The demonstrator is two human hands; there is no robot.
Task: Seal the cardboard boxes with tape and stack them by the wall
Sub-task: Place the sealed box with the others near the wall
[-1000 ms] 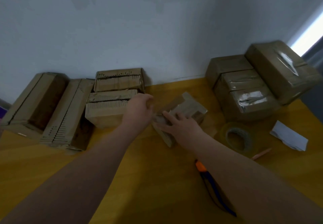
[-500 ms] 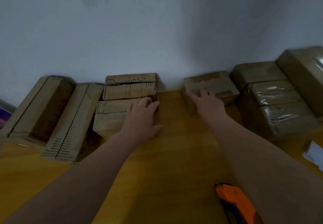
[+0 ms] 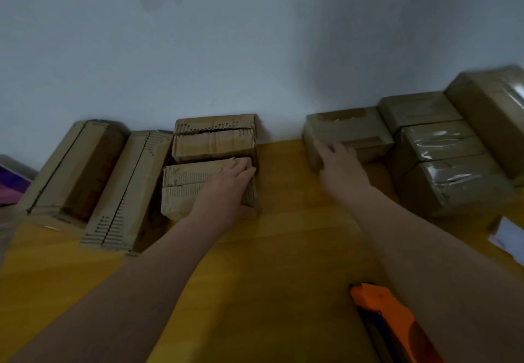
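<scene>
Fingers of your right hand lay flat on the taped box by the far wall. Those of your left hand rested straight on an unsealed box, and dragging it carelessly could spring its flaps.

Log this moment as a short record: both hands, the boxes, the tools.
left hand: rests flat on an untaped box
right hand: straight fingers on the small taped box by the wall
taped stack: just right of that box
other untaped boxes: left, along the wall
cutter: orange, on the yellow table, near the right arm
</scene>
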